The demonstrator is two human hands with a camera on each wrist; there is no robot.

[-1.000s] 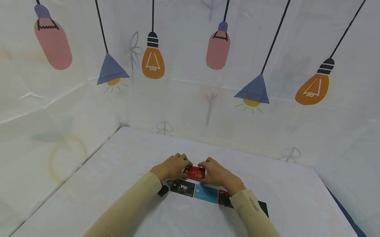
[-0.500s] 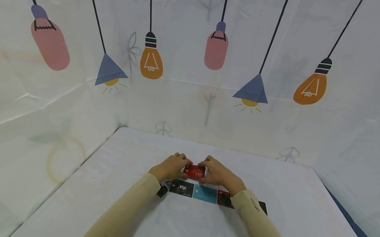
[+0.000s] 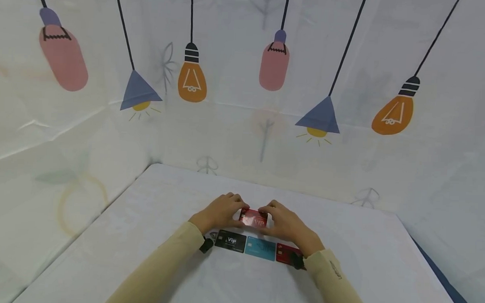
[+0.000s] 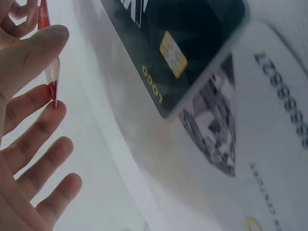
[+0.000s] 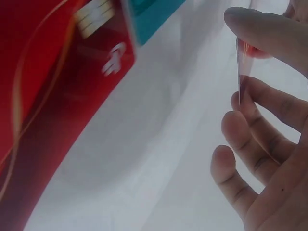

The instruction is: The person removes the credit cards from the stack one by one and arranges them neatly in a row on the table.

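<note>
A red VIP card (image 3: 253, 218) is held between both hands, raised and tilted above the white table. My left hand (image 3: 221, 212) pinches its left end between thumb and fingertips. From the other side, my right hand (image 3: 286, 224) pinches the right end the same way. Both wrist views show the card nearly edge-on. Just below the hands, a row of cards lies flat: a black VIP card (image 3: 230, 240), a teal card (image 3: 260, 248) and another red card (image 3: 286, 254). A pale card with a diamond picture (image 4: 269, 120) adjoins the black one, mostly hidden by my left wrist in the head view.
Dark wrist-worn pieces (image 3: 206, 245) partly cover the ends of the row. The white table (image 3: 177, 185) meets a printed fabric wall (image 3: 235, 133) at the back and left. Its right edge (image 3: 431, 269) shows a blue strip beyond.
Both hands have shifted slightly right with the red card, which now tilts and catches glare. The dark card at the row's right end has become hidden behind my right sleeve.
</note>
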